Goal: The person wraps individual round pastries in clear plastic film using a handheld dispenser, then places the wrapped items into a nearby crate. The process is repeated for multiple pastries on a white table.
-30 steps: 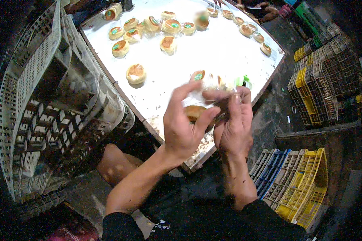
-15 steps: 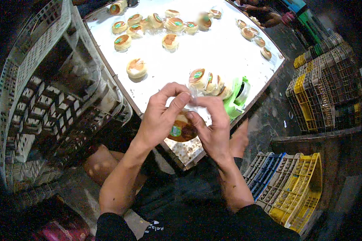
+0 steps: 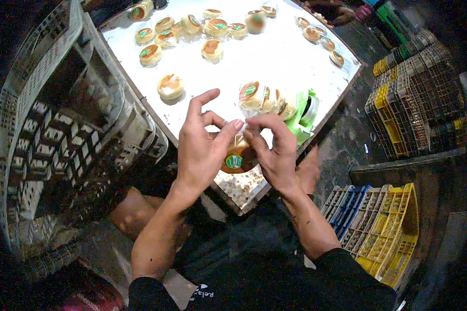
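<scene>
My left hand [image 3: 200, 147] and right hand [image 3: 281, 155] nearly meet, pinching the clear wrapper [image 3: 238, 139], probably to keep its top gathered above the labelled bun [image 3: 234, 164] at six o'clock; the green dispenser [image 3: 297, 123] sits handily near three o'clock.

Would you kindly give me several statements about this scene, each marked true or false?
1. The left hand and right hand are both at one bun. True.
2. That bun's label is red. False: the label is mainly green.
3. A row of buns lies beside a green object. True.
4. The green object stands on the floor. False: it is on the white table.
5. Every crate at lower right is yellow. False: one is a blue crate.
</scene>
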`<state>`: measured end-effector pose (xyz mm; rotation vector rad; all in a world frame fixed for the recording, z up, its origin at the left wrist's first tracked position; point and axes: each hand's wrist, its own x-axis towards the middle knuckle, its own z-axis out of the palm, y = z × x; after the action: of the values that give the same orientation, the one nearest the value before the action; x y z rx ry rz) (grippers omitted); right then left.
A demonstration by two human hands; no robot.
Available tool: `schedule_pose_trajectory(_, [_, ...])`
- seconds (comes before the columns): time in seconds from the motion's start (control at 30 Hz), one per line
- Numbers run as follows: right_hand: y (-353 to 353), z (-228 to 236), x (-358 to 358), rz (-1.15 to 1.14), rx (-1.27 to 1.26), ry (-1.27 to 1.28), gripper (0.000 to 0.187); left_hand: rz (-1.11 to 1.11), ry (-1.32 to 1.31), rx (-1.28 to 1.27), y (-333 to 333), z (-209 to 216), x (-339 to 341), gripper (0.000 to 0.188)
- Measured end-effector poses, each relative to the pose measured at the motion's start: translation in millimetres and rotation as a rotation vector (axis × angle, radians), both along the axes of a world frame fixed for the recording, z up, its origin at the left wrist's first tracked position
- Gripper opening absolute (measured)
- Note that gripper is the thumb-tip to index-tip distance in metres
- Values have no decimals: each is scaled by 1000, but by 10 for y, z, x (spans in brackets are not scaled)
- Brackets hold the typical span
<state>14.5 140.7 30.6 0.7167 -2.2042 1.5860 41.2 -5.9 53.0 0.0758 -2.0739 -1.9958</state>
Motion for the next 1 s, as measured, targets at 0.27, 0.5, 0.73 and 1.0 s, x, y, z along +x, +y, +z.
schedule_pose_trajectory(0.27, [237,-90,-314,-78,350,399,18,21,290,-759,39,-115,-152,22])
schedule_pose_trajectory(0.5, [-269,-215,-81,-303,-645,-428,24,158,-97,322,366,-343,-334,16])
schedule_pose_trajectory(0.73, [1343,-765,-371,-748,221,-487,41,102,28,290,393,-384,-487,22])
schedule_pose_trajectory(1.0, [1567,-981,-787,-759,191,-590,42,138,1,217,479,-500,-614,20])
